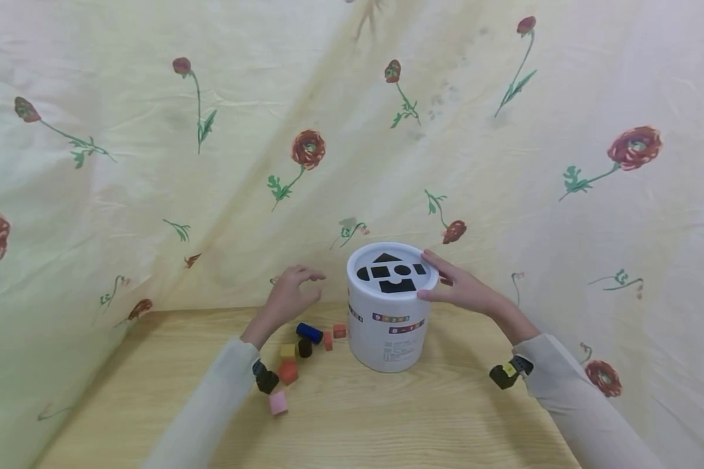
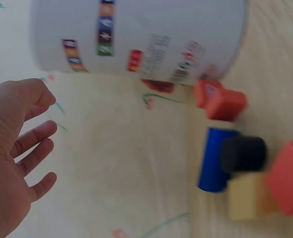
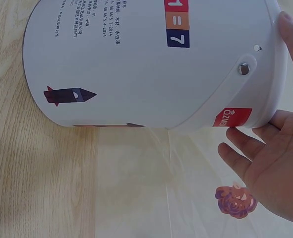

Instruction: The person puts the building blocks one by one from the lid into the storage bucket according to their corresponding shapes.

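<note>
- White shape-sorter bucket (image 1: 389,312) upright on wooden table (image 1: 387,423), near the rear edge; lid (image 1: 393,270) with cut-out shape holes on top.
- Right hand (image 1: 460,286) at the lid rim: thumb and fingers curved round the edge, touching it; no firm clamp evident.
- Left hand (image 1: 287,296) raised over the loose blocks, fingers loosely spread, nothing held.
- Blocks just left of the bucket: blue cylinder (image 1: 309,333), black cylinder (image 1: 305,348), yellow block (image 1: 287,351), red blocks (image 1: 288,372), pink cube (image 1: 278,403).
- Risk: one-sided pull at the rim likely to tip or slide the bucket; cause, no second hand bracing the wall.
- Risk: cylinders liable to roll if knocked by the left sleeve (image 1: 211,404).
- Surface: light wood grain, smooth.
- Surroundings: cream flower-print cloth (image 1: 152,163) draped behind and to both sides.
</note>
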Available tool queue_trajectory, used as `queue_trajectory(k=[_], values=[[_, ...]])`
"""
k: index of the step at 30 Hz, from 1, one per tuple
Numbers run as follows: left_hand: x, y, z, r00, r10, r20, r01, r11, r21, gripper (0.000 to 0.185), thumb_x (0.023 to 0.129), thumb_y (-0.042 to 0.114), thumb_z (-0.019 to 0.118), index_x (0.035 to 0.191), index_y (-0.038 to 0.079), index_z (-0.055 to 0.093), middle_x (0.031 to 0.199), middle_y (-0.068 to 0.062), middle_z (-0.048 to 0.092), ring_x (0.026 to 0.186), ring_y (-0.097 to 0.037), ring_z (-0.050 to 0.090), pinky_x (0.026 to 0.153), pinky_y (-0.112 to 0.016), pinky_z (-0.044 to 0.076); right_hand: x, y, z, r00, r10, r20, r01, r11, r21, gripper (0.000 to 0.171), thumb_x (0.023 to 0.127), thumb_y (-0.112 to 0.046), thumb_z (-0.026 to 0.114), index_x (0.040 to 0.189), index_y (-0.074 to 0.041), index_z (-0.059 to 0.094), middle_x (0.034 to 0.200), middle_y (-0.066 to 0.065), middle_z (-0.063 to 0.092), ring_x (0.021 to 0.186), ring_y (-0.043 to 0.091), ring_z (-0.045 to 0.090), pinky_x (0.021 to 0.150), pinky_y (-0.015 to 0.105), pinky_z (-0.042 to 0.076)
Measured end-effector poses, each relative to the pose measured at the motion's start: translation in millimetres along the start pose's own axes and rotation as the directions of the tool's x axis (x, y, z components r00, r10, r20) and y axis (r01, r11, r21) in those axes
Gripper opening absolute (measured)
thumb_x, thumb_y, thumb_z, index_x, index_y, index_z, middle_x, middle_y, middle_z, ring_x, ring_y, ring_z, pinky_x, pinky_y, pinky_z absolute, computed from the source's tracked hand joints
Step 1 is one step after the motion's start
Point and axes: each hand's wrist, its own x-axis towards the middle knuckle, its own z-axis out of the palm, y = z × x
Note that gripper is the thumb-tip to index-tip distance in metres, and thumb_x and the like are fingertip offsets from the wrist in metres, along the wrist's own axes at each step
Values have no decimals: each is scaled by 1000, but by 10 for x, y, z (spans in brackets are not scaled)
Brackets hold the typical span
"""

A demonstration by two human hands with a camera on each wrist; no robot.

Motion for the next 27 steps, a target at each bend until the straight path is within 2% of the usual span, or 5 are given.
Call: queue_trajectory(k=[4,12,20,27], values=[[-71,-124,94,999,-12,30,11,999,42,28,91,16,72,119,12,74,120,-10,68,116,-33,59,96,-49,51,-9,-8,2,1000,6,-1,-6,1000,-1,94,94,-41,71,164,-14,14,172,12,8,155,45,19,119,64,26],[-205,-281,240,997,17,76,-26,993,116,27,87,12,74,114,12,74,114,-10,68,108,-30,59,93,-48,50,-1,-17,-2,1000,4,0,-4,1000,-6,94,94,-40,71,164,-13,14,172,12,8,155,45,18,119,64,26],[-302,-409,384,988,-9,157,-20,982,186,29,86,14,79,114,10,74,113,-11,68,105,-28,56,90,-47,49,9,8,-2,1000,1,-3,-1,1000,-18,94,94,-41,71,164,-14,15,172,12,9,155,44,18,119,64,26],[-358,-481,471,975,-50,216,-4,970,243,35,81,22,86,113,14,75,120,-10,67,111,-30,54,96,-52,46,-3,0,2,1000,1,-2,-1,1000,-24,94,94,-41,71,164,-14,14,172,12,8,155,44,18,119,64,26]])
